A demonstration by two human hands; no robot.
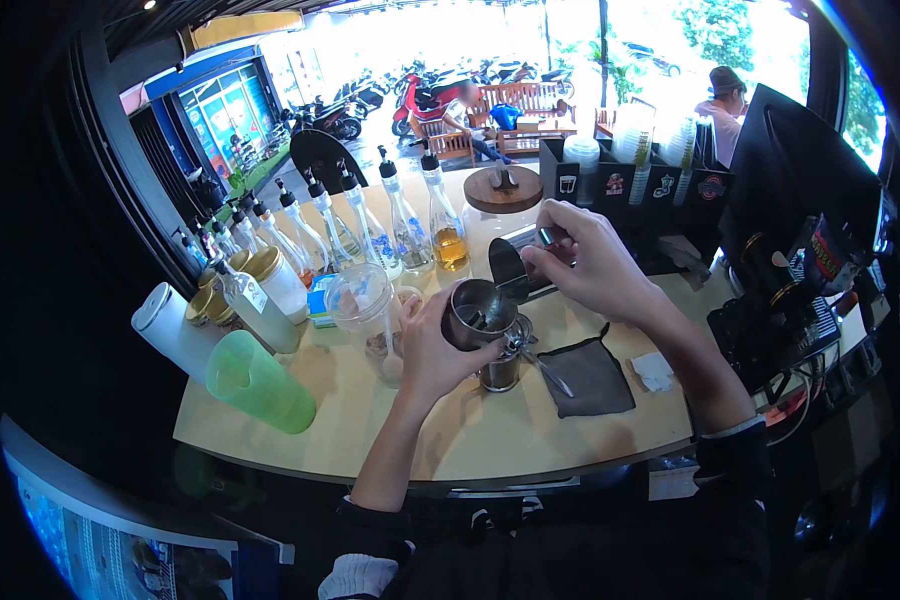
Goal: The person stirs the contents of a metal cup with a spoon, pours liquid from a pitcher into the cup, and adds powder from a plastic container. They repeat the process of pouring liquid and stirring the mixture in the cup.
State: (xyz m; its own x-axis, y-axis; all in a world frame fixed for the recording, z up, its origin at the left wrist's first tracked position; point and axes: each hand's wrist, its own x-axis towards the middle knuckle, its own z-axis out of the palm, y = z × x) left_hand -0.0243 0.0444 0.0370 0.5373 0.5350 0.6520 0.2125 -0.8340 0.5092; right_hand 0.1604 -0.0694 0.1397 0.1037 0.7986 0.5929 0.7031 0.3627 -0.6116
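Note:
My left hand [440,340] is wrapped round a metal shaker cup [467,325], tilted above the counter with its mouth towards me. My right hand [595,258] is closed in a pinch on a small dark metal vessel [508,262], tipped over the cup's rim; its exact kind is hard to make out. Below them stands another metal cup [500,377], partly hidden, with a coiled strainer [519,333] and a spoon [558,378] by it. A clear plastic jar [360,295] is just left of my left hand.
A dark cloth [588,378] and a white tissue [653,372] lie on the counter [470,440]. Several pump-topped bottles [448,225] line the back left. A green pitcher [260,385] stands front left. A black cup holder [610,195] and a round wooden board [503,190] are behind.

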